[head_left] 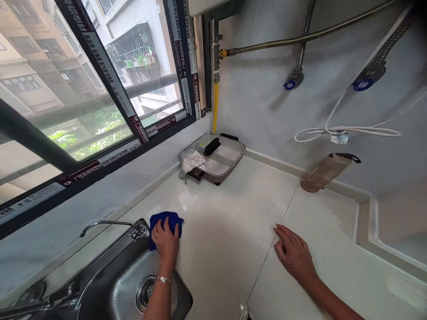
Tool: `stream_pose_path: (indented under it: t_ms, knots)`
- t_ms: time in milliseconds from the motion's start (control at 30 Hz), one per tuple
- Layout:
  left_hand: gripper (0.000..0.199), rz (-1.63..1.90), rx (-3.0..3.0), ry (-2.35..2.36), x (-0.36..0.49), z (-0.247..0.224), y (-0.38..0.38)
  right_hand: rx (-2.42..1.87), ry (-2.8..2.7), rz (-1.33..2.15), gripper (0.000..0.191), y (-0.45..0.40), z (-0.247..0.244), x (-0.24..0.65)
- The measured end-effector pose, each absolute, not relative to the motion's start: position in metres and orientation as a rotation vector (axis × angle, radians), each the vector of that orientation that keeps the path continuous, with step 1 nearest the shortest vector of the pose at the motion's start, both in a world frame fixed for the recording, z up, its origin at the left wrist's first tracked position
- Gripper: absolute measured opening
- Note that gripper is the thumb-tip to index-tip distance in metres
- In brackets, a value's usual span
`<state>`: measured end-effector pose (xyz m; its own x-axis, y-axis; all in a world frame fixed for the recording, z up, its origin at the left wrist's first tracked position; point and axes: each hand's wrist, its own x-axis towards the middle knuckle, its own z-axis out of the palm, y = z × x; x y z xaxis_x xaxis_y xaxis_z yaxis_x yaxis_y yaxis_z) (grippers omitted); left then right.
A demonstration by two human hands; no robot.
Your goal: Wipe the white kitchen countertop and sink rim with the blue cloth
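Observation:
My left hand (166, 241) presses down on a dark blue cloth (166, 218), which lies on the countertop at the sink's corner, beside the tap (138, 229). Its fingers are spread over the cloth and hold it; part of the cloth is hidden beneath them. A bracelet circles that wrist above the steel sink (123, 284). Farther right, my right hand (293, 252) rests on the pale countertop (227, 231) near a seam. It holds nothing, with the fingers stretched out and the thumb a little apart.
At the back corner stands a rectangular electric pan with a glass lid (227, 155), a grey patterned cloth (191, 161) draped over its edge. A brown bottle (325, 173) leans by the right wall. White cable (336, 130) hangs above it. A window (100, 89) runs along the left.

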<state>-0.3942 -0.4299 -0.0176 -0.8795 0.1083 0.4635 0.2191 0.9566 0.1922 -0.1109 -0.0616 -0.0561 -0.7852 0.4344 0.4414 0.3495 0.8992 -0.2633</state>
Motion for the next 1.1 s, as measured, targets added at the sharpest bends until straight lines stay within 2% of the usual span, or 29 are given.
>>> stream_pose_path:
  t_ms: [333,667,833,1100]
  knots:
    - [0.056,-0.278,-0.001,-2.693,-0.503,-0.01,-0.4,-0.528,-2.564,0.223,0.044,-0.062,-0.053,-0.111]
    - [0.056,-0.423,-0.401,-2.764,-0.564,-0.006,-0.269,-0.607,-2.62,0.223,0.049,-0.064,-0.048,-0.112]
    - [0.058,-0.477,-0.679,-2.771,-0.533,-0.01,-0.218,-0.602,-2.626,0.232,0.05,-0.062,-0.046,-0.112]
    - [0.048,-0.659,-0.971,-2.657,-0.411,-0.014,-0.216,-0.611,-2.596,0.282,0.049,-0.063,-0.046,-0.116]
